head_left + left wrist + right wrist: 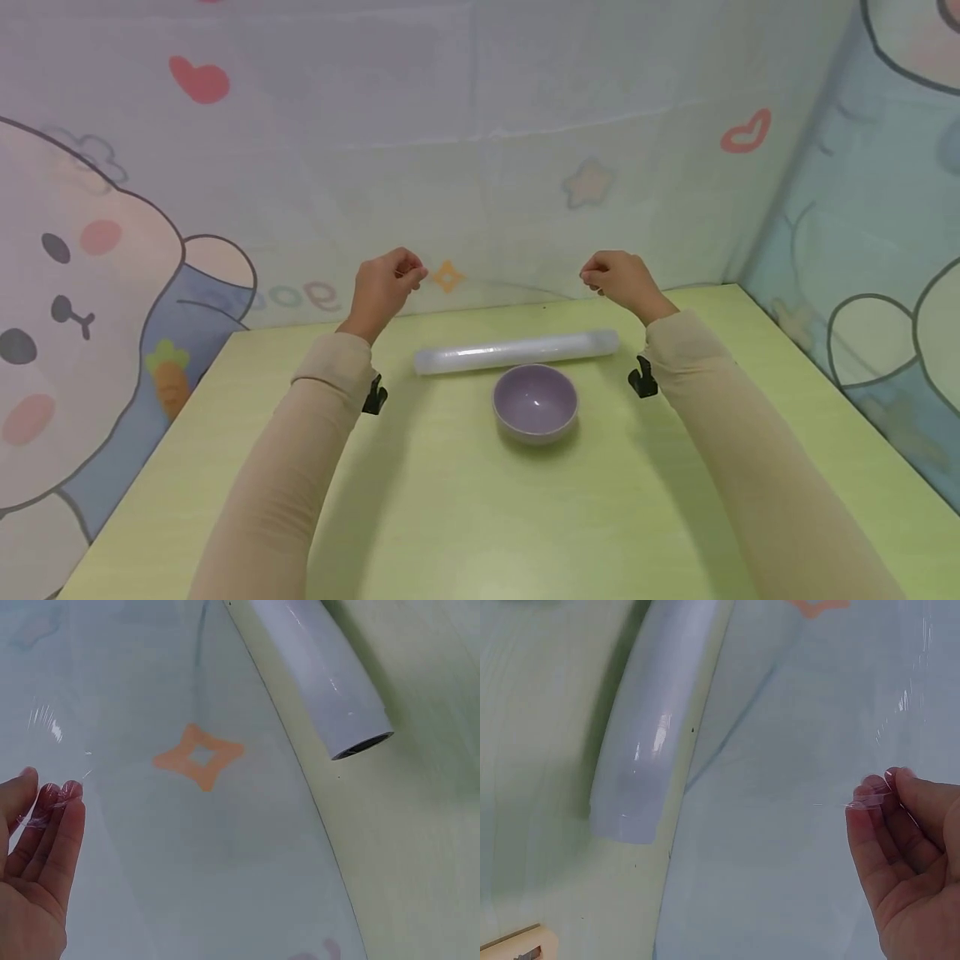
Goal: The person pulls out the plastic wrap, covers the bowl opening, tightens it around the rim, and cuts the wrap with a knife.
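Note:
Clear cling film (56, 729) shows by its glints in both wrist views. My left hand (381, 292) pinches one edge of it between thumb and fingertips, raised above the table's back edge. Level with it on the other side, my right hand (624, 282) pinches the film too, some of it bunched over the fingertips. A roll of cling film (517, 352) lies crosswise on the table, below and between the hands. Right in front of the roll stands a purple bowl (536, 404), upright. The film's outline is too transparent to follow, and I cannot tell whether it joins the roll.
The light green table (465, 508) meets a printed cloth backdrop (420, 200) at the back and another cloth at the right. A pale yellow object with a metal part (525, 946), partly cut off, lies on the table in the right wrist view.

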Motion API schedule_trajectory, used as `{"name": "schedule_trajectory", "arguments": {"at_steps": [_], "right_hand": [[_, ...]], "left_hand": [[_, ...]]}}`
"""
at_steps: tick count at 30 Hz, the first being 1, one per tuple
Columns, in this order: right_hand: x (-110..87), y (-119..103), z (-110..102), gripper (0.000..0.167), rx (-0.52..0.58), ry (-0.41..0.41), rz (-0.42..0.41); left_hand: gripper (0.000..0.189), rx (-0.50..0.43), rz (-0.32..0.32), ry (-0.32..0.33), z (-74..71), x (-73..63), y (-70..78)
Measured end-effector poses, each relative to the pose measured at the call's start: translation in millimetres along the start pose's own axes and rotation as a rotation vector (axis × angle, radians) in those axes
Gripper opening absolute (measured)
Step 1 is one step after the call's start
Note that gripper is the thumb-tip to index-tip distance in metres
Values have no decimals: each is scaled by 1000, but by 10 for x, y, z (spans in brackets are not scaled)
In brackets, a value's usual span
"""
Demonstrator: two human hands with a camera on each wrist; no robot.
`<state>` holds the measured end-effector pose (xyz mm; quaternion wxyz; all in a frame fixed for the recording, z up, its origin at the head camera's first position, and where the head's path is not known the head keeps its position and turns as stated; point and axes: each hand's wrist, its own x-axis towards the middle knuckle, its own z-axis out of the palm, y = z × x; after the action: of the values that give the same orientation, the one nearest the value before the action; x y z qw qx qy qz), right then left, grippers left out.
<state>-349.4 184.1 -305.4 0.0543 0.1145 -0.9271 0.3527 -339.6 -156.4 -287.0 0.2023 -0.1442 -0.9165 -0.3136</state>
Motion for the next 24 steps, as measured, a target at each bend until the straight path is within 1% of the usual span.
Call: {"name": "schedule_trajectory", "arguments": {"at_steps": [6, 10, 15, 24], "right_hand": [[13, 9, -11, 21, 12, -1, 1], [13, -3, -16, 21, 30, -7, -1], [7, -18, -42, 22, 36, -10, 7], [21, -50, -103, 23, 10, 14, -18]], "left_hand": [[18, -21, -7, 2, -28, 5, 18], [18, -16, -2, 13, -34, 11, 17], [17, -15, -10, 25, -31, 42, 29], [19, -16, -19, 40, -37, 82, 51]]}}
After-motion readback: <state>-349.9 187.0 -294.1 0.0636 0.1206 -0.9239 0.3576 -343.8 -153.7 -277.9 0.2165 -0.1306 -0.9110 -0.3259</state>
